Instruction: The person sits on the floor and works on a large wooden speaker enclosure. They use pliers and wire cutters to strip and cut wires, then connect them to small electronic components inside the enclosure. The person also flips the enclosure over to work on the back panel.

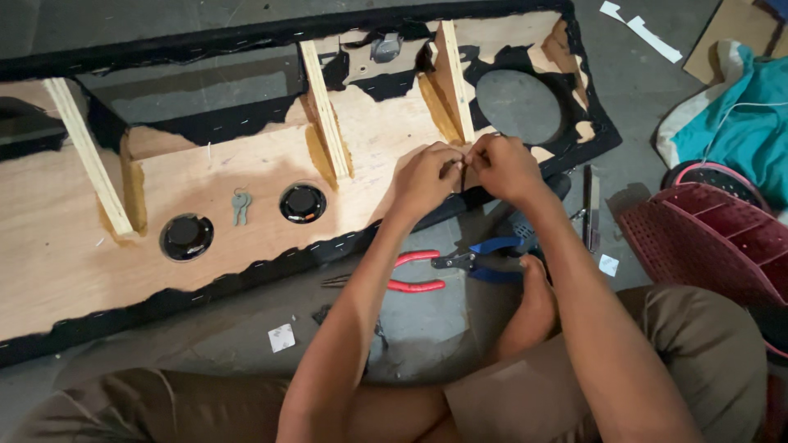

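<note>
The left hand (425, 176) and the right hand (502, 166) met fingertip to fingertip over the wooden panel (246, 176), pinched together on something too small to make out, just below the foot of a wooden rib (454, 78). The panel lay on the floor (427, 308), edged all round in black fabric (205, 287). At ten o'clock from the hands stood a second rib (326, 111). At nine o'clock, well apart from them, a round black fitting (302, 203) sat in the wood, then a pair of keys (240, 205), then another round black fitting (186, 237). At one o'clock was a large oval opening (519, 105). At six o'clock, on the floor, lay red-handled pliers (414, 272) touching blue-handled pliers (492, 258), beside the person's bare foot (532, 308). At three o'clock stood a dark red plastic basket (706, 234).
</note>
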